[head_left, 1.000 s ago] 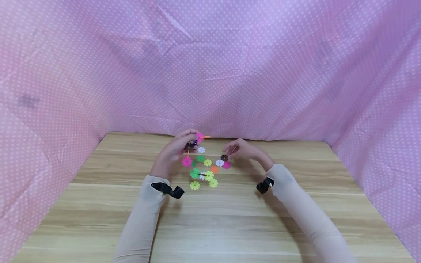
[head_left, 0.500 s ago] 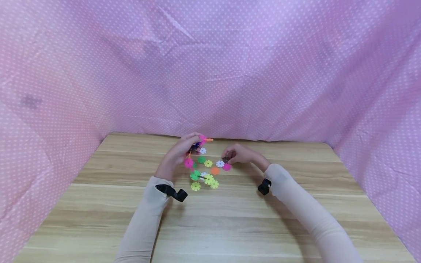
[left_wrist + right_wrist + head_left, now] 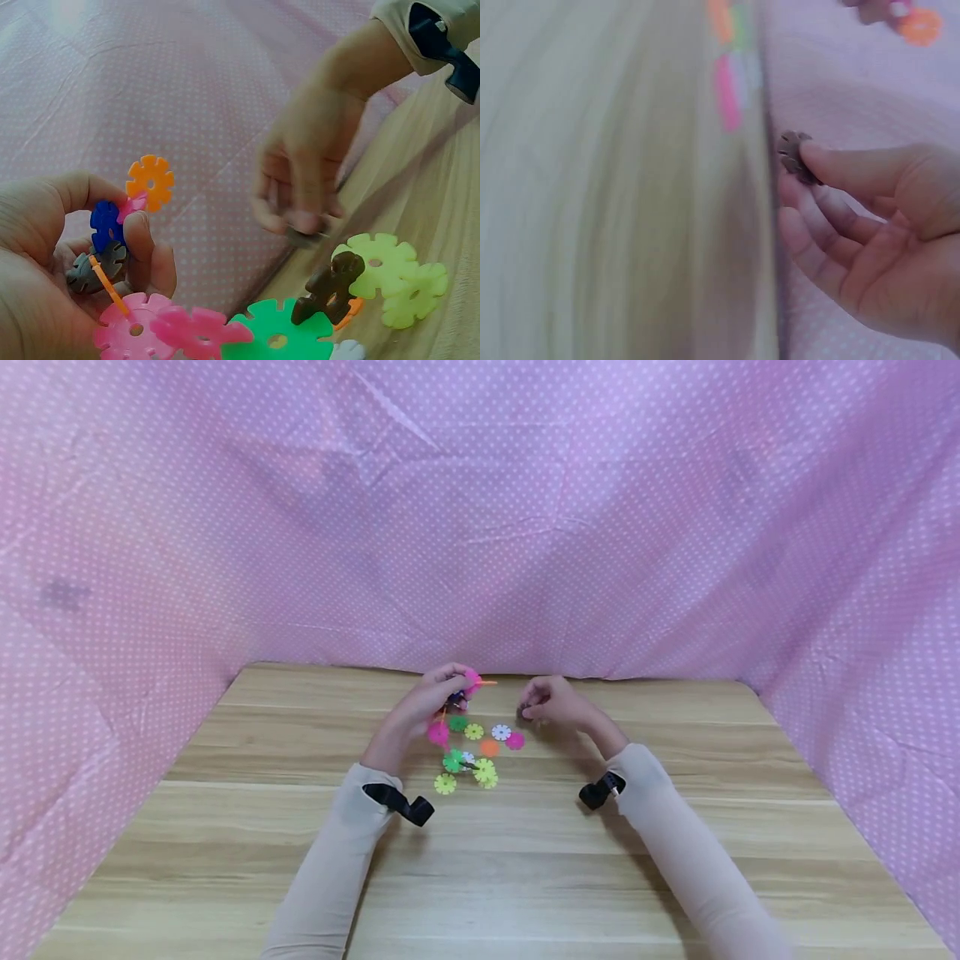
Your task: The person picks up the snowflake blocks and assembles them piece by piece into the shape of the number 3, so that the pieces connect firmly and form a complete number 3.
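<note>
My left hand point(image 3: 420, 706) grips a linked chain of notched plastic snowflake discs. In the left wrist view its fingers hold it near a dark blue disc point(image 3: 106, 223) and a grey-brown disc point(image 3: 101, 268), with an orange disc point(image 3: 140, 174) at the upper end. Below the hand the chain runs through pink discs point(image 3: 120, 334), a green disc point(image 3: 255, 330), a dark brown disc point(image 3: 334, 283) and yellow-green discs point(image 3: 367, 277). Apart from the chain, my right hand point(image 3: 558, 703) pinches a single brown snowflake disc point(image 3: 789, 150) between thumb and fingers.
On the wooden table point(image 3: 480, 877) lie loose discs: a white one point(image 3: 501, 732), a pink one point(image 3: 515, 741), an orange one point(image 3: 489, 747), a green one point(image 3: 458, 723) and yellow ones point(image 3: 445, 784). Pink dotted cloth point(image 3: 480, 527) encloses the table's back and sides.
My right hand has taken the brown disc from beside the white one and lifted it slightly away. The left hand has shifted a little to the right with the chain.
</note>
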A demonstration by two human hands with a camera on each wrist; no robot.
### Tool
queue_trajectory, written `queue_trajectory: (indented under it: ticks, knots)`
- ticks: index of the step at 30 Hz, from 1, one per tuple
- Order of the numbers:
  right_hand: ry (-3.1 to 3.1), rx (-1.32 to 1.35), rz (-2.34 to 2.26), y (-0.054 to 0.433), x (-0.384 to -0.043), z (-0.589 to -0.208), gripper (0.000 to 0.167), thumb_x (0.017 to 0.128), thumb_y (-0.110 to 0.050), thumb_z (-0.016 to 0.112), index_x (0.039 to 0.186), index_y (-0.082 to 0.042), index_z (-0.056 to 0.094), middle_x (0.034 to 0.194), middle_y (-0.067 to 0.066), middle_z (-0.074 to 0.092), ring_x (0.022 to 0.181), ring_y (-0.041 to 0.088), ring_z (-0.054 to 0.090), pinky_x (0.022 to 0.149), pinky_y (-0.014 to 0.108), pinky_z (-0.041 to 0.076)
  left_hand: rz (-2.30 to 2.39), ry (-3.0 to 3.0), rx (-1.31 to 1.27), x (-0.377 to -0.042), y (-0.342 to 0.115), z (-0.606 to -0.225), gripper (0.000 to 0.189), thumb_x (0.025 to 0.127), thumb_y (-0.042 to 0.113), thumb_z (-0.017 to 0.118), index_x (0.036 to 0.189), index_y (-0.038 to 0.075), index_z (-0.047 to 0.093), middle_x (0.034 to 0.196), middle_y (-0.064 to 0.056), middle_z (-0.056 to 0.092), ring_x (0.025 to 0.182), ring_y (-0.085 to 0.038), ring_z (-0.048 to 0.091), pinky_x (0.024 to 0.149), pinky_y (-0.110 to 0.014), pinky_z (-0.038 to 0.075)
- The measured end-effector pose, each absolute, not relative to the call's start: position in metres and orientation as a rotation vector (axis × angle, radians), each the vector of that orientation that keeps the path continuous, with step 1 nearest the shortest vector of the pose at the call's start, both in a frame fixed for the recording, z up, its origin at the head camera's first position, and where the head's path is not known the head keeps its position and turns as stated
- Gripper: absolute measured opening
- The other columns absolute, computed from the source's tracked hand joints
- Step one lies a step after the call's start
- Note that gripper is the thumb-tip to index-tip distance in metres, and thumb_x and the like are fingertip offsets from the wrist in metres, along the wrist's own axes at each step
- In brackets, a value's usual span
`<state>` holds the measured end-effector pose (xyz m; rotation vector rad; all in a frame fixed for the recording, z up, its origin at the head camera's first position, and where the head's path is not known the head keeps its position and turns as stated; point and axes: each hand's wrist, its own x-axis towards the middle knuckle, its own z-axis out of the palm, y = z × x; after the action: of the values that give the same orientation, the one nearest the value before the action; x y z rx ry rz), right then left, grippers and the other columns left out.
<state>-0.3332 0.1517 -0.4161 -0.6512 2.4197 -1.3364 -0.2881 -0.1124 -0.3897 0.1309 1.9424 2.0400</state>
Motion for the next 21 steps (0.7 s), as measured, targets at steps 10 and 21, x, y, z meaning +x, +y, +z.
queue_trajectory:
  ticks: [10, 21]
  knots:
    - [2.241, -0.512, -1.941, 0.150, -0.310, -0.385, 0.031, 0.092, -0.001, 0.072, 0.120, 0.011, 0.065, 0.090, -0.002, 0.077, 0.079, 0.011, 0.073, 0.072, 0.033, 0.064, 2.030, 1.973, 0.211, -0.285, -0.105, -0.392, 0.012, 0.104, 0.017, 0.058, 0.114, 0.011, 0.062, 0.093, -0.002, 0.061, 0.077, -0.013, 0.058, 0.077, -0.029, 0.057]
    - [2.082, -0.408, -2.077, 0.141, -0.302, -0.378, 0.021, 0.092, -0.001, 0.072, 0.110, 0.005, 0.064, 0.085, -0.003, 0.077, 0.080, 0.012, 0.076, 0.074, 0.030, 0.064, 2.046, 1.948, 0.224, -0.286, -0.102, -0.392, 0.013, 0.104, 0.016, 0.055, 0.113, 0.009, 0.061, 0.089, 0.001, 0.061, 0.073, -0.009, 0.057, 0.072, -0.026, 0.055]
